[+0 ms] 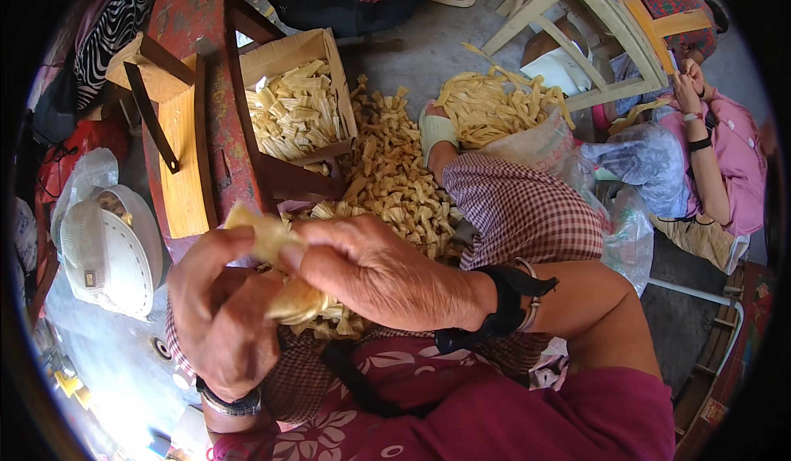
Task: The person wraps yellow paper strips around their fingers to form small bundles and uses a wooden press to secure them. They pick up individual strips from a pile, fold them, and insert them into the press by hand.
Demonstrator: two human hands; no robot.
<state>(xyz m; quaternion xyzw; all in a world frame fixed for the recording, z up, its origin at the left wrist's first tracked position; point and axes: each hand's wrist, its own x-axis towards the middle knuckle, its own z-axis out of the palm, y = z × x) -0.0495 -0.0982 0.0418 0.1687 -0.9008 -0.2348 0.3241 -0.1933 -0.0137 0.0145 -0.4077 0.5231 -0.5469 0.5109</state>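
Observation:
A pale yellow dried strip [266, 233], blurred, spans the fingertips of my left hand [225, 312] and my right hand [395, 275]. Thumb and fingers of both hands pinch it. Another yellow strip part [300, 303] hangs below, by my left fingers; whether it is the same strip I cannot tell. Folded or knotted yellow pieces [401, 183] lie heaped on the floor beyond my hands, with more in my lap. Left of them stands a cardboard box [342, 90] holding flatter folded pieces [296, 109]. Long loose strips [494, 105] are piled beyond my foot.
A worn red bench [232, 121] at left bears a wooden stand [182, 164] with a dark metal bar [148, 115]. A white hat-like item [108, 257] lies left of it. At right sit a co-worker in pink [732, 152] and a wooden stool frame [575, 41]. Plastic bags [630, 232] lie between us.

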